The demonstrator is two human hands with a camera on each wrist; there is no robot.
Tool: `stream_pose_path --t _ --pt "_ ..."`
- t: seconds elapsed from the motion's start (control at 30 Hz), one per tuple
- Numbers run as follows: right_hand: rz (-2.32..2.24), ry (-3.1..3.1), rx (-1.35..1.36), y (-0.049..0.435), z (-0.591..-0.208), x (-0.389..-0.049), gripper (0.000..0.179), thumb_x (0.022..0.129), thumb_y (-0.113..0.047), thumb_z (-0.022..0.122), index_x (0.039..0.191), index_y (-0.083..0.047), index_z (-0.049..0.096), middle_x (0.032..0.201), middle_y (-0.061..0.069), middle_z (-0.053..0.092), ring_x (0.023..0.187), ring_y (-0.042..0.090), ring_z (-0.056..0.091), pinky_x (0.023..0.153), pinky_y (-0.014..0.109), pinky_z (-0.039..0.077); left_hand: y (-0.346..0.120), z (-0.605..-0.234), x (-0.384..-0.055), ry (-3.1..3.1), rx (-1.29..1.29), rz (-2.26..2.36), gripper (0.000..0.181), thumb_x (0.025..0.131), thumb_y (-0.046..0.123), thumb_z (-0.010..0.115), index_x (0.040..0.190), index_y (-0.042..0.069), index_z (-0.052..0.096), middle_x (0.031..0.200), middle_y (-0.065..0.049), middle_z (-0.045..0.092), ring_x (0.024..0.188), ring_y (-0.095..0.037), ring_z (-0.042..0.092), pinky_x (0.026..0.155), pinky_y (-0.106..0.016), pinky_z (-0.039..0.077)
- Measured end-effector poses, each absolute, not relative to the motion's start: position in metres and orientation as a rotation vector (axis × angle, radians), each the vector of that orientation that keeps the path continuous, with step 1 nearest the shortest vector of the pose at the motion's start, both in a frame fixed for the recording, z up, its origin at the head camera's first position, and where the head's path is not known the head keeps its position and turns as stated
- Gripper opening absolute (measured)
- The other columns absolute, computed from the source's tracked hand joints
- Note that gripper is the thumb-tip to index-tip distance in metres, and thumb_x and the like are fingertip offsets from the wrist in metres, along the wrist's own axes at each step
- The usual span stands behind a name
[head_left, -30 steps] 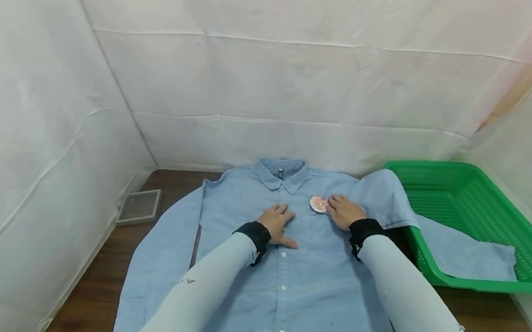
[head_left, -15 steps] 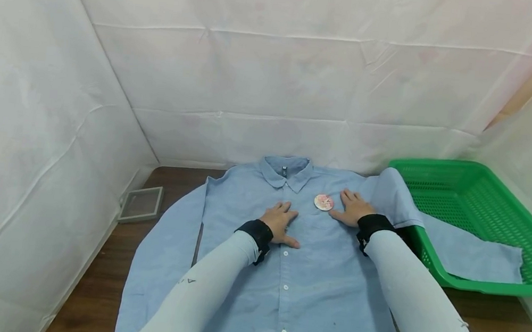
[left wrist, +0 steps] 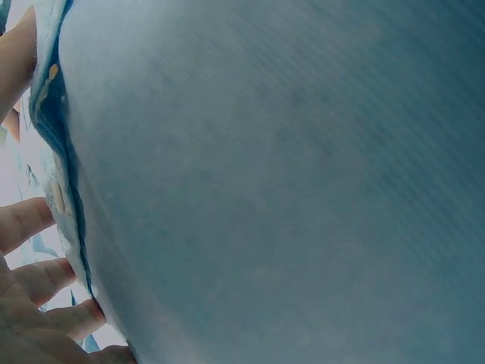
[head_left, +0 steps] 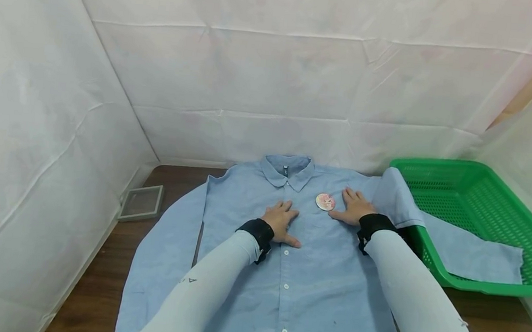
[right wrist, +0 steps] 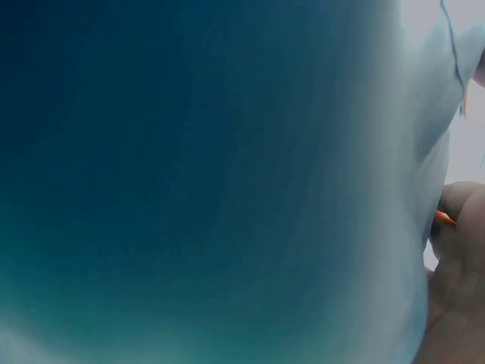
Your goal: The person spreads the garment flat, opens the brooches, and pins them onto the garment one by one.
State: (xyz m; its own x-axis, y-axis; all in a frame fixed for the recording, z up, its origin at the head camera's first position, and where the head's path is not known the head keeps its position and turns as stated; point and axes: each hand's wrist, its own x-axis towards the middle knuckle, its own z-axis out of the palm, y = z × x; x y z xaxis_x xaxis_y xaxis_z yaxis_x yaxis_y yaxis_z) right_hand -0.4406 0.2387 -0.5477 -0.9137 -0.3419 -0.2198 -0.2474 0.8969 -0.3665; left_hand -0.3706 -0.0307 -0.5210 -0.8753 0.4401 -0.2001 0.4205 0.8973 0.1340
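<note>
A light blue button-up shirt (head_left: 327,279) lies spread face up, its collar toward the back wall. On its chest, right of the button line, sits a round pink-and-white badge (head_left: 325,202). My left hand (head_left: 281,222) rests on the shirt front by the buttons, fingers spread; its fingertips (left wrist: 57,271) touch the cloth in the left wrist view. Just right of the badge, my right hand (head_left: 354,207) lies with spread fingers on the shirt, thumb close to the badge's edge. Blue cloth fills most of both wrist views.
A green plastic basket (head_left: 480,286) stands at the right, with one shirt sleeve (head_left: 471,252) draped over its rim and into it. A small grey-framed tray (head_left: 141,203) lies at the left on the dark wooden table (head_left: 91,277). White sheeting (head_left: 265,75) encloses the back and sides.
My right hand has moved off the badge to the right, its fingers spreading and the badge left on the shirt. The left hand has stayed in place.
</note>
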Motion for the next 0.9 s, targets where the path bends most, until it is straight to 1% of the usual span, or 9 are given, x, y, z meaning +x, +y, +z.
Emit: stream_pose_path --t 0.17,0.3,0.43,0.5,0.6,0.67,0.83,0.9 --pt "-0.489 2.831 -0.483 0.236 -0.545 -0.43 0.1 0.087 -0.063 0.053 0.15 0.005 0.018 0.156 0.026 0.012 0.141 0.046 0.008 0.106 0.067 0.016 -0.033 -0.522 -0.366 2.821 0.659 0.163 0.101 0.065 0.069 0.074 0.146 0.018 0.043 0.153 -0.011 0.029 0.14 -0.035 0.026 0.103 -0.059 0.034" --pt "-0.565 2.849 -0.574 0.228 -0.538 -0.424 0.096 0.087 -0.061 0.056 0.149 0.006 0.025 0.154 0.027 0.018 0.141 0.045 0.013 0.109 0.061 0.019 -0.044 -0.526 -0.364 2.824 0.657 0.23 0.098 0.069 0.07 0.071 0.147 0.019 0.041 0.156 -0.011 0.023 0.143 -0.033 0.02 0.108 -0.054 0.029" --pt "-0.675 2.8 -0.641 0.22 -0.527 -0.414 0.092 0.09 -0.056 0.057 0.15 0.005 0.022 0.155 0.025 0.016 0.143 0.041 0.011 0.113 0.054 0.016 -0.063 -0.518 -0.356 2.818 0.624 0.337 0.094 0.073 0.067 0.07 0.147 0.019 0.041 0.158 -0.012 0.02 0.145 -0.03 0.017 0.113 -0.046 0.024" --pt "-0.716 2.772 -0.653 0.218 -0.52 -0.406 0.09 0.091 -0.052 0.058 0.15 0.004 0.019 0.157 0.024 0.013 0.144 0.04 0.009 0.113 0.054 0.014 -0.074 -0.509 -0.35 2.82 0.623 0.363 0.092 0.074 0.065 0.07 0.147 0.018 0.041 0.157 -0.014 0.021 0.144 -0.03 0.018 0.113 -0.044 0.024" --pt "-0.736 2.754 -0.693 0.22 -0.506 -0.39 0.088 0.093 -0.048 0.058 0.151 0.003 0.017 0.157 0.023 0.01 0.144 0.039 0.007 0.113 0.055 0.014 -0.093 -0.493 -0.342 2.835 0.622 0.359 0.09 0.076 0.063 0.071 0.147 0.017 0.04 0.157 -0.015 0.022 0.144 -0.034 0.019 0.113 -0.045 0.023" --pt "-0.759 2.745 -0.723 0.223 -0.496 -0.377 0.087 0.093 -0.046 0.06 0.152 0.002 0.016 0.158 0.022 0.009 0.144 0.039 0.007 0.113 0.056 0.014 -0.108 -0.482 -0.335 2.868 0.623 0.344 0.09 0.076 0.062 0.071 0.147 0.016 0.04 0.156 -0.016 0.022 0.143 -0.036 0.019 0.112 -0.05 0.024" --pt "-0.766 2.764 -0.811 0.231 -0.471 -0.347 0.089 0.092 -0.049 0.06 0.153 -0.004 0.015 0.159 0.018 0.01 0.144 0.037 0.01 0.112 0.056 0.018 -0.146 -0.449 -0.309 2.96 0.597 0.34 0.089 0.077 0.06 0.072 0.148 0.015 0.04 0.157 -0.016 0.021 0.143 -0.038 0.018 0.11 -0.056 0.025" --pt "-0.742 2.789 -0.866 0.235 -0.462 -0.336 0.09 0.091 -0.052 0.06 0.154 -0.005 0.016 0.159 0.018 0.011 0.144 0.037 0.012 0.111 0.057 0.02 -0.158 -0.435 -0.297 2.982 0.598 0.352 0.089 0.078 0.059 0.072 0.148 0.015 0.039 0.157 -0.017 0.02 0.143 -0.039 0.017 0.11 -0.058 0.023"
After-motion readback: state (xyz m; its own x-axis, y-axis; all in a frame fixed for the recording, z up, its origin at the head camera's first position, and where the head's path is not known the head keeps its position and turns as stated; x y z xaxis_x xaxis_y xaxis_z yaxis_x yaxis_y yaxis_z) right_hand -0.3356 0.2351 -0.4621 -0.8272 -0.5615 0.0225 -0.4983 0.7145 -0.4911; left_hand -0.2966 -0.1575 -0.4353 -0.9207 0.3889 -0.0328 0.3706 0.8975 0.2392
